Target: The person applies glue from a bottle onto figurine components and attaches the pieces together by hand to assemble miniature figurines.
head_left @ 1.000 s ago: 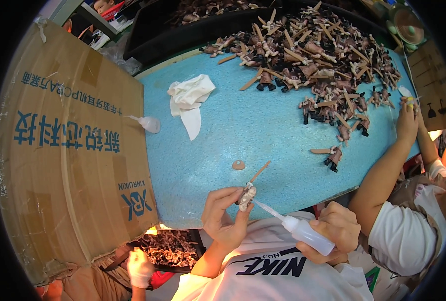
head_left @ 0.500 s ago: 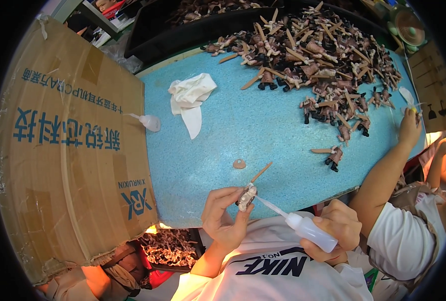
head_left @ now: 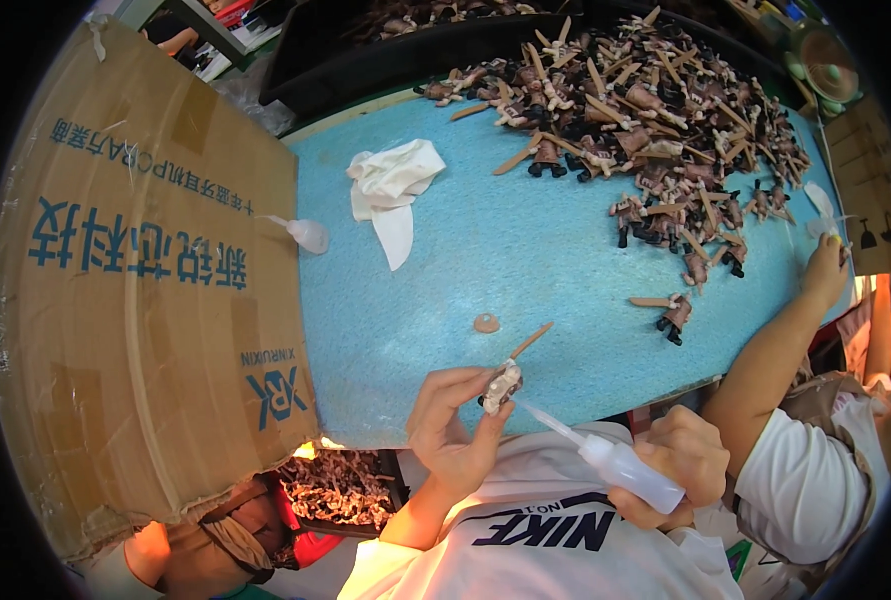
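My left hand (head_left: 453, 430) pinches a small painted figurine (head_left: 501, 388) between thumb and fingers. A thin tan blade-like piece (head_left: 531, 342) sticks out from its far end. My right hand (head_left: 683, 460) is wrapped round a translucent white squeeze bottle (head_left: 629, 472), tilted so its long narrow nozzle (head_left: 553, 424) points at the figurine. The nozzle tip is right beside the figurine's near right side; whether they touch I cannot tell. On the blue tabletop (head_left: 415, 330), just beyond my left hand, lies a small round tan piece (head_left: 486, 323).
A large heap of similar figurines (head_left: 655, 130) covers the far right; one figurine (head_left: 675, 318) lies apart. Left are a white cloth (head_left: 395, 180), another squeeze bottle (head_left: 308, 236) and a tall cardboard box (head_left: 155, 300). A co-worker's arm (head_left: 780, 330) reaches in at right. Below left stands a filled bin (head_left: 340, 490).
The whole view has shifted slightly to the right. The figurine is turned a little in my left hand, and the bottle's nozzle tip has drawn slightly down from it.
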A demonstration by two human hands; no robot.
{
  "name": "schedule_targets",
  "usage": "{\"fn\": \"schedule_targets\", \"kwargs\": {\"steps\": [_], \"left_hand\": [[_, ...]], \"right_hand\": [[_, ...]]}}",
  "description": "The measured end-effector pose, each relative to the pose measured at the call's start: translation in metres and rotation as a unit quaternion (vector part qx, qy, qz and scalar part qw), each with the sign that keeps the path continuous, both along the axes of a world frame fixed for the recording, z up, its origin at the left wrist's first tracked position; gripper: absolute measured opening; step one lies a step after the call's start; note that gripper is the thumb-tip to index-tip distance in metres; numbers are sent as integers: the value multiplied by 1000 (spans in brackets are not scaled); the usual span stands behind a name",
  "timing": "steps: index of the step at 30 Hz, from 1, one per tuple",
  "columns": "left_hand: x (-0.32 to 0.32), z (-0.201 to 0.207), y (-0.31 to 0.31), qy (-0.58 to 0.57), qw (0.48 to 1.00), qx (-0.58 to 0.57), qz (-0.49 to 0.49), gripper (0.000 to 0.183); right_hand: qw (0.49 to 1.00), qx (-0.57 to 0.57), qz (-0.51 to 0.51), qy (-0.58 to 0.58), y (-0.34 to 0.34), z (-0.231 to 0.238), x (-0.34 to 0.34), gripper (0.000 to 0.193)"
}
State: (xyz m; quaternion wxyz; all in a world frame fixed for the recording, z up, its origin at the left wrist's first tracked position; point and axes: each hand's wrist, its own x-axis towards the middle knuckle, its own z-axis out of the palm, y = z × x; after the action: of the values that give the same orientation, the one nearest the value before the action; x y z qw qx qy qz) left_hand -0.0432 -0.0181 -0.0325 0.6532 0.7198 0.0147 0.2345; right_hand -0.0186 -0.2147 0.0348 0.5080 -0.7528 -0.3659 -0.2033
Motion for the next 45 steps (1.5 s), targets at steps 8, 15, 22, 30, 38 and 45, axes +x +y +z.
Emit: {"fn": "schedule_targets", "kwargs": {"steps": [8, 15, 22, 30, 38, 45], "left_hand": [[0, -1, 0, 4, 1000, -7, -10, 28], [1, 2, 1, 12, 999, -21, -22, 27], [0, 4, 1, 20, 998, -49, -39, 24], [0, 3, 2, 20, 996, -67, -53, 23], [0, 5, 0, 21, 995, -82, -44, 23], [-2, 7, 1, 19, 994, -97, -48, 23]], "right_hand": [[1000, 10, 22, 4, 7, -3, 1, 36], [999, 29, 21, 3, 11, -2, 4, 34], [1000, 8, 15, -15, 5, -3, 2, 36], [1000, 13, 14, 4, 6, -6, 4, 36], [999, 0, -32, 18, 5, -7, 1, 35], [1000, 1, -5, 17, 7, -6, 0, 35]]}}
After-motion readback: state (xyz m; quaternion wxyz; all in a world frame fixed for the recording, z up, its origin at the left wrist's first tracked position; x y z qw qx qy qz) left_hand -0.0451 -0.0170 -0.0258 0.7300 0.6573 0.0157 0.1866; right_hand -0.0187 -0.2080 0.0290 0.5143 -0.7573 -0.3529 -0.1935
